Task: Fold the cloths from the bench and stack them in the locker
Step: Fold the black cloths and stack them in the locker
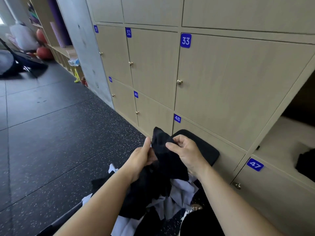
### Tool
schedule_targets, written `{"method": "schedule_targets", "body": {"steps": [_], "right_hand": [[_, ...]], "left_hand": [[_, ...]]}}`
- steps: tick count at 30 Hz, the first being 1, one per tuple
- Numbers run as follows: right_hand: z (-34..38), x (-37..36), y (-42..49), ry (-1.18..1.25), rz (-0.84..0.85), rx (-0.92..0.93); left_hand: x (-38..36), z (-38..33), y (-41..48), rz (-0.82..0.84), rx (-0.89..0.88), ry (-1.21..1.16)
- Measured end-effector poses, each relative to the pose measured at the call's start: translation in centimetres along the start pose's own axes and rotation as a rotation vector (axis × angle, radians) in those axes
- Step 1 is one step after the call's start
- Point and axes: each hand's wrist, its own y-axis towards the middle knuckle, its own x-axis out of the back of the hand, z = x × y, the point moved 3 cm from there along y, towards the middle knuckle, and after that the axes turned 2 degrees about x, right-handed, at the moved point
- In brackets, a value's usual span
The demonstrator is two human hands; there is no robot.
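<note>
Jumbled black and white cloths (179, 189) lie heaped nearest, low in the middle, on the near end of a black padded bench (206, 147). Just above the heap, both hands hold one black cloth (167, 154) up between them. The left hand (141, 157) is on its left side with fingers curled round the fabric. The right hand (187, 152) is on the right, thumb and fingers pinching the upper edge. Beyond the hands, the bench's far end sits just beside locker door 48 (201, 133). Far right, an open locker (281, 133) above door 47 holds a dark cloth (306, 160) on its pale floor.
</note>
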Motion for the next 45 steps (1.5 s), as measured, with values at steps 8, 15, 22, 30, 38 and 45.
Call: {"method": "schedule_targets", "body": {"steps": [8,15,22,30,38,45], "right_hand": [[3.4,1.9,-2.6,0.121,-0.06,-0.002],[5.5,3.9,-4.5,0.271,-0.358,0.036],[7.1,5.4,-6.2,0.082,-0.51,0.146],[8.2,7.6,-7.1,-0.196,-0.471,0.169],[10.0,7.7,-7.3,-0.379,-0.186,0.133],[9.4,7.3,-7.8,-0.163,-0.054,0.129]], "left_hand": [[-1.2,-3.5,-1.9,-0.302,-0.361,0.338],[-3.0,-5.2,-4.2,-0.37,-0.439,0.303],[-5.4,-6.8,-5.9,-0.145,-0.39,-0.085],[-5.7,-7.8,-6.3,-0.223,-0.536,0.114],[-7.3,-9.3,-6.6,-0.033,-0.67,0.266],[-7.7,-9.0,-6.4,0.038,-0.706,0.306]]}}
